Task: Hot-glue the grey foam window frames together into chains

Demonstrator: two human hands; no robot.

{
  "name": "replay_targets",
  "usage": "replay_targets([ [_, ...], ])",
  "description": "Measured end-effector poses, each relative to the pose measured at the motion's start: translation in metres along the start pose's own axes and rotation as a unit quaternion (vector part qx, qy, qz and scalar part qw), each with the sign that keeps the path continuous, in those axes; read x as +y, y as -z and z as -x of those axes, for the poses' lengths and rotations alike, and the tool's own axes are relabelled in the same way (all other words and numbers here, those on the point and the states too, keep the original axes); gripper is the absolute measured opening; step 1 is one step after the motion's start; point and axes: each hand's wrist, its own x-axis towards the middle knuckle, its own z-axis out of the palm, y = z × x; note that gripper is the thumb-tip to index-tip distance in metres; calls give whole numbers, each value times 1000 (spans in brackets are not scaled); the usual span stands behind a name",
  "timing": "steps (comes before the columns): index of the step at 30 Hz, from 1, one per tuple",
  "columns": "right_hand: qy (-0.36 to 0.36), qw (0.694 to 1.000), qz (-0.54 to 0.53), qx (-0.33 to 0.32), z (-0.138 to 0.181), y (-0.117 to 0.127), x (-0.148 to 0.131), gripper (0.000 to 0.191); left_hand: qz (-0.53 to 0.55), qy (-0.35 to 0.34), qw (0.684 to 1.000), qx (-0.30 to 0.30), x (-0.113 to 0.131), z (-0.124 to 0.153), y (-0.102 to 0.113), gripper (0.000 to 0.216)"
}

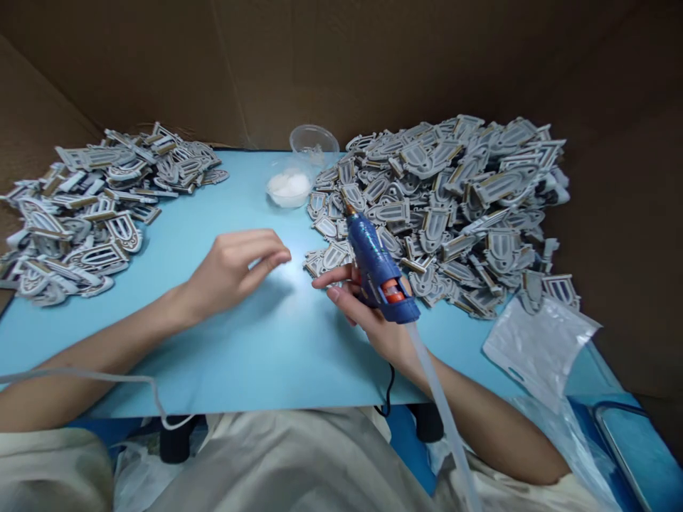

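Note:
My right hand (356,302) grips a blue hot glue gun (376,264), nozzle pointing away toward the right pile; a clear glue stick (442,412) trails from its back. The fingertips of that hand reach toward a grey shield-shaped piece (329,257) at the pile's near edge. My left hand (235,269) hovers over the light blue table (256,341), fingers curled with fingertips pinched together; what they hold, if anything, is too small to see.
A large heap of grey shield-shaped pieces (459,206) fills the right of the table, a smaller heap (90,206) the left. A clear cup of white stuff (289,187) and an empty clear cup (314,144) stand at the back. A plastic bag (538,345) lies at right. Cardboard walls surround.

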Motion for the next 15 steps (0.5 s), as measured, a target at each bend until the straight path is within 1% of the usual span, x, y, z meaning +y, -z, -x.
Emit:
replay_targets([
  [3,-26,1000,-12,4,-1,4,-6,35,-56,58,995,59,-37,-37,14,24],
  [5,-38,999,-14,-1,-2,8,-4,34,-93,111,988,60,-62,-70,16,19],
  [8,-48,999,-2,-12,-3,14,5,33,-149,208,966,25,-92,-121,7,8],
  [9,-50,999,2,-15,-4,16,7,34,-170,227,959,15,-99,-137,2,11],
  [12,-47,999,7,-11,-7,20,12,36,-238,241,940,-36,-115,-176,-13,28],
  [15,-37,999,35,-4,-9,25,14,37,-284,224,927,-97,-126,-201,-22,32],
])
